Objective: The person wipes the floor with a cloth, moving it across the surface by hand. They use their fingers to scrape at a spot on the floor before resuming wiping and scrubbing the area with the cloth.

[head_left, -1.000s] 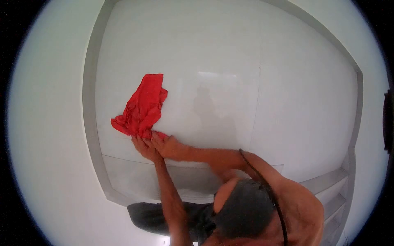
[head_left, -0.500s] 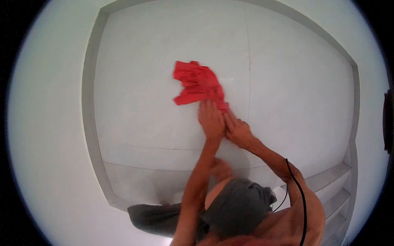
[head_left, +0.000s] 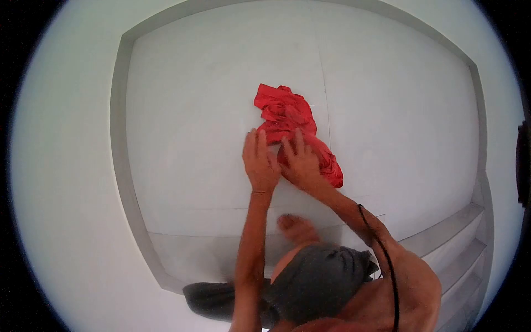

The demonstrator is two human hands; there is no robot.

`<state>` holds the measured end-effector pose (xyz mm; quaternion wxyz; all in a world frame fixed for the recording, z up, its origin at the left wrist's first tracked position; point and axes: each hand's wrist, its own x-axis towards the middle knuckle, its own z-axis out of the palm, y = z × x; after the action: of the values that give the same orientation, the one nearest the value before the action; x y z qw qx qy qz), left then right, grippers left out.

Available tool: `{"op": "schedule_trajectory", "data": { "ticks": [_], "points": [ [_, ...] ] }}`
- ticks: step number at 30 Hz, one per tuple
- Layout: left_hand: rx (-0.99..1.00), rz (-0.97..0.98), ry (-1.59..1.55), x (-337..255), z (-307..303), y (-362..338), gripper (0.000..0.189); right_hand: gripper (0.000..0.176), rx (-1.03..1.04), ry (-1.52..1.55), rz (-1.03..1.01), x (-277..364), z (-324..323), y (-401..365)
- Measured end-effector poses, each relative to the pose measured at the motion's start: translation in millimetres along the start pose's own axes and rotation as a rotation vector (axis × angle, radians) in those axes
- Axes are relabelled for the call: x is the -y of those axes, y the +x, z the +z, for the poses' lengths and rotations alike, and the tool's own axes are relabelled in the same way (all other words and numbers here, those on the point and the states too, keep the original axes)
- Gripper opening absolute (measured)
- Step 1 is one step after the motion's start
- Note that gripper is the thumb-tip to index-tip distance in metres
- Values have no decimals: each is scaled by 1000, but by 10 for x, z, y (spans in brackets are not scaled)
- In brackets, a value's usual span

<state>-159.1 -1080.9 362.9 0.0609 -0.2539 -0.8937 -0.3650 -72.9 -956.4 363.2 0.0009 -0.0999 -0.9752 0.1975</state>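
A crumpled red cloth garment [head_left: 286, 113] lies on the pale tiled floor; its exact kind is not clear. Its lower part bends out to the right, past my right wrist. My left hand [head_left: 260, 165] is open, fingers stretched forward, with the fingertips at the garment's lower left edge. Beside it, my right hand [head_left: 301, 165] rests flat over the middle of the garment with its fingers spread, hiding part of the fabric.
A grey raised border [head_left: 119, 110] runs around the floor [head_left: 204, 99] beside white walls. Grey steps [head_left: 448, 229] are at the lower right. My bare foot [head_left: 296, 228] and knees in dark grey shorts [head_left: 326, 282] are close below my hands. A black cable [head_left: 390, 271] hangs along my right arm.
My hands have moved apart from the garment's lower end, the left one leftward. The garment's lower part now spreads out to the right, under and past my right hand.
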Motion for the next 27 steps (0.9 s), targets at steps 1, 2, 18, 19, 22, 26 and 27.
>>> {"op": "schedule_trajectory", "data": {
  "ticks": [1, 2, 18, 19, 22, 26, 27],
  "points": [
    [18, 29, 40, 78, 11, 43, 49, 67, -20, -58, -46, 12, 195, -1],
    [33, 62, 82, 170, 27, 66, 49, 64, -45, -116, -94, 17, 330, 7],
    [-134, -283, 286, 1008, -804, -1288, 42, 28, -406, -224, 458, -2422, -693, -437],
    [-135, -272, 294, 1028, -799, -1352, 42, 27, -430, -212, 564, -2660, -852, -781],
    [-126, -209, 318, 941, -781, -1552, 41, 26, -457, -177, 760, -2883, -1118, -1534],
    [-85, -182, 291, 901, -407, -895, 41, 22, -222, -295, 415, -1953, -1150, -1044],
    [-92, -180, 303, 874, -378, -877, 41, 24, -385, -279, 266, -1773, -901, -1015]
  ]
}}
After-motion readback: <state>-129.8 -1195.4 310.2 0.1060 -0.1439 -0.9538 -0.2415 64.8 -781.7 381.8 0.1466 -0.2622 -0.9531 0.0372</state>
